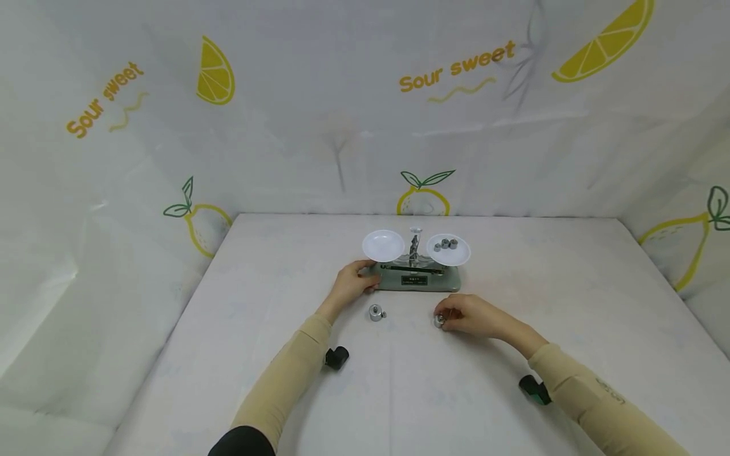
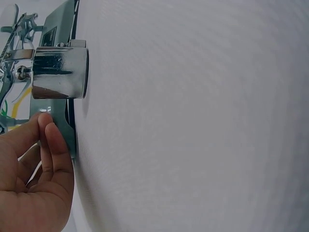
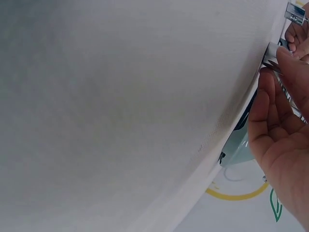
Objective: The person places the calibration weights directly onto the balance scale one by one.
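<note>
"Metal, shiny all over, that little weight (image 1: 438, 321). Where is it?"

"On the right side of the table's (image 1: 456, 405) front stretch, before the scale (image 1: 414, 280). The right hand (image 1: 473, 316) pinches it between thumb and fingers. I can't tell whether its bottom touches the cloth."

"And that thin dark point by the fingertips in the right wrist view?"

"Too small to name. How would you say the weight handles?"

"Hard and rigid, I'd guess, heavy for its size, rather slippery on the smooth sides. Best pinched at the narrow knob on top."

"Same for the big weight (image 1: 375, 313)?"

"Likely heavier, so a firmer pinch below its knob. It stands loose between the hands, with a tiny weight (image 1: 384, 315) just beside it, easily knocked."

"What about the left hand (image 1: 350, 283)?"

"Thumb and finger grip the left end of the scale's green base."

"Good place. The base looks stiff and solid; the middle post and white pans look delicate, so I'd keep fingers off those."

"Agreed. The right pan (image 1: 450, 258) bears three small weights (image 1: 445, 243), and a bump could probably roll them."
</note>
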{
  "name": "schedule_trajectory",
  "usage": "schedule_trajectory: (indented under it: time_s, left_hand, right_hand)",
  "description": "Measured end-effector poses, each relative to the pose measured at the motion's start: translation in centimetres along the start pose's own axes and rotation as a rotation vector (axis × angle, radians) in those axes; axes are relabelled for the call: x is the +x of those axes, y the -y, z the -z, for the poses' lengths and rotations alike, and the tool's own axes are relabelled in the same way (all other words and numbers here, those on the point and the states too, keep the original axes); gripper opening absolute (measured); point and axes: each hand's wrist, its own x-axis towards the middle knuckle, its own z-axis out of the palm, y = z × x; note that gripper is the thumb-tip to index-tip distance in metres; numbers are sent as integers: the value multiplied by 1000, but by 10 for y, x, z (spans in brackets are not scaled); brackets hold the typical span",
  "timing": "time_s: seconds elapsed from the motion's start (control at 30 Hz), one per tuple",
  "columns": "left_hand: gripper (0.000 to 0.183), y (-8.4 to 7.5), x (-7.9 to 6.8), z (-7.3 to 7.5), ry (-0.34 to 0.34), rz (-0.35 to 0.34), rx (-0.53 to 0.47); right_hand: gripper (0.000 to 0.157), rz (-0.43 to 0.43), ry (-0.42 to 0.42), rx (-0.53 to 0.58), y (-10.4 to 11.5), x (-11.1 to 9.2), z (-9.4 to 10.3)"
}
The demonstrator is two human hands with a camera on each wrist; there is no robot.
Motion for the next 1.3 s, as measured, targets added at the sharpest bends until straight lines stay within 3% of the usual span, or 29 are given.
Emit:
schedule_trajectory:
  time_s: [0.3,0.53,0.93,1.3]
  left_hand:
    - [50,-2,-2,0,-6,5,-8]
    - [50,-2,-2,0,-1,9,-13]
    - [49,0,0,-1,-6,9,-19]
    - [50,-1,-1,0,-4,20,-17]
  right_hand:
    - [21,-24,-7,18,4,-2,1]
    - [23,-63,-66,31,5,-7,3]
    - [22,-63,-239,33,10,-11,16]
    - [20,-1,-414,9,16,-4,30]
